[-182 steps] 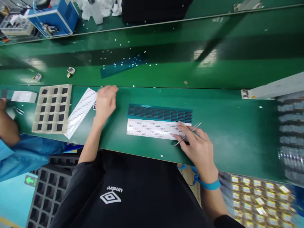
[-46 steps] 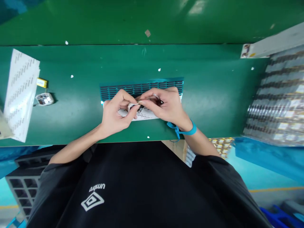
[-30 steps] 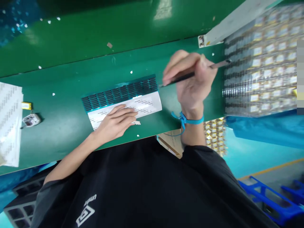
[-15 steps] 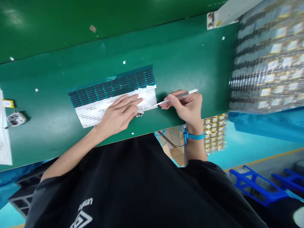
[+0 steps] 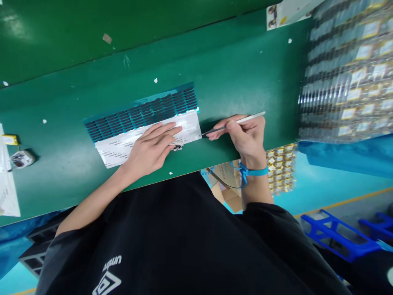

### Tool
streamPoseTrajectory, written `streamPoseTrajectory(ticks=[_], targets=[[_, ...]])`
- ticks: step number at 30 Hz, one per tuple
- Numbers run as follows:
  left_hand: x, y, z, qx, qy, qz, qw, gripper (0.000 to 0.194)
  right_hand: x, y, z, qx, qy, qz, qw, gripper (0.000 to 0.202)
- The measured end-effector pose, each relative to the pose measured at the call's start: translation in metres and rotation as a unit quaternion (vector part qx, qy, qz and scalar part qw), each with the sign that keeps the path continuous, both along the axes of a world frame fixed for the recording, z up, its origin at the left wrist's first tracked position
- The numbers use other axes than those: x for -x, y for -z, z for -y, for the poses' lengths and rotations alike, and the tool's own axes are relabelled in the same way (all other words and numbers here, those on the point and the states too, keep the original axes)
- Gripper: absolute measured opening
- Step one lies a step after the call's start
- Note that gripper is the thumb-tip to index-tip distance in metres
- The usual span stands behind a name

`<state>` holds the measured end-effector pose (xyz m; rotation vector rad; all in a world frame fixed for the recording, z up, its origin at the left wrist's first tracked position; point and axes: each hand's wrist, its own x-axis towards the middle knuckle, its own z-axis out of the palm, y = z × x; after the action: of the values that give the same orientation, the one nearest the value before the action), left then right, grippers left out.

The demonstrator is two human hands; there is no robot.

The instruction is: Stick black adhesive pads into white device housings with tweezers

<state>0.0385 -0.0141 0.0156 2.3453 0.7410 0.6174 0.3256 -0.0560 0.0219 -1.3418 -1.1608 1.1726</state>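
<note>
A sheet with a printed white lower part point(image 5: 115, 151) and rows of dark strips on blue film point(image 5: 147, 111) lies on the green table point(image 5: 239, 78). My left hand point(image 5: 153, 149) rests spread over the white part, pressing on it. A small black and white part point(image 5: 177, 147) shows just under its fingertips, at the sheet's lower edge. My right hand point(image 5: 244, 131) holds thin metal tweezers point(image 5: 251, 117) like a pen, their tip at the sheet's right edge. Whether anything is between the tips is too small to tell.
Stacked clear trays with yellow-edged parts point(image 5: 362, 90) fill the right side. A white device point(image 5: 23, 159) and a yellow piece point(image 5: 10, 139) lie at the left beside white sheeting point(image 5: 9, 192). A metal bracket point(image 5: 285, 14) stands at the top right. A blue stool point(image 5: 340, 235) is below.
The tweezers have turned a little in my right hand, which has shifted slightly right. My left hand stays on the sheet. The whole view has shifted slightly.
</note>
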Motion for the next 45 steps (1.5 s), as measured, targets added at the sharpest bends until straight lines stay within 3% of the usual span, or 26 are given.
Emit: streamPoseTrajectory(ticks=[3, 5, 9, 13, 18, 26, 33, 45], targets=[[0.000, -0.008, 0.002, 0.067, -0.008, 0.047, 0.997, 0.022, 0.015, -0.007, -0.006, -0.030, 0.070, -0.035, 0.996, 0.041], [-0.002, -0.019, 0.003, 0.140, -0.054, 0.101, 0.984, 0.022, 0.032, -0.017, -0.007, -0.049, 0.103, -0.038, 0.993, 0.039], [-0.008, -0.045, 0.001, 0.351, -0.160, 0.174, 0.906, 0.027, 0.067, -0.034, -0.006, -0.072, 0.129, -0.016, 0.989, 0.036], [-0.007, -0.053, -0.002, 0.473, -0.098, 0.209, 0.850, 0.042, 0.083, -0.038, -0.009, -0.103, 0.096, 0.000, 0.990, 0.032], [-0.004, -0.052, -0.001, 0.504, -0.049, 0.250, 0.825, 0.049, 0.085, -0.038, -0.014, -0.148, 0.067, -0.003, 0.987, 0.029], [-0.002, -0.050, -0.002, 0.531, -0.046, 0.262, 0.804, 0.046, 0.088, -0.040, -0.017, -0.143, 0.058, 0.030, 0.988, 0.033], [-0.003, -0.051, -0.001, 0.536, -0.046, 0.257, 0.803, 0.048, 0.088, -0.040, -0.017, -0.140, 0.058, 0.032, 0.988, 0.032], [-0.012, -0.050, 0.002, 0.541, -0.115, 0.244, 0.797, 0.048, 0.094, -0.042, -0.010, -0.119, 0.081, 0.020, 0.989, 0.028]])
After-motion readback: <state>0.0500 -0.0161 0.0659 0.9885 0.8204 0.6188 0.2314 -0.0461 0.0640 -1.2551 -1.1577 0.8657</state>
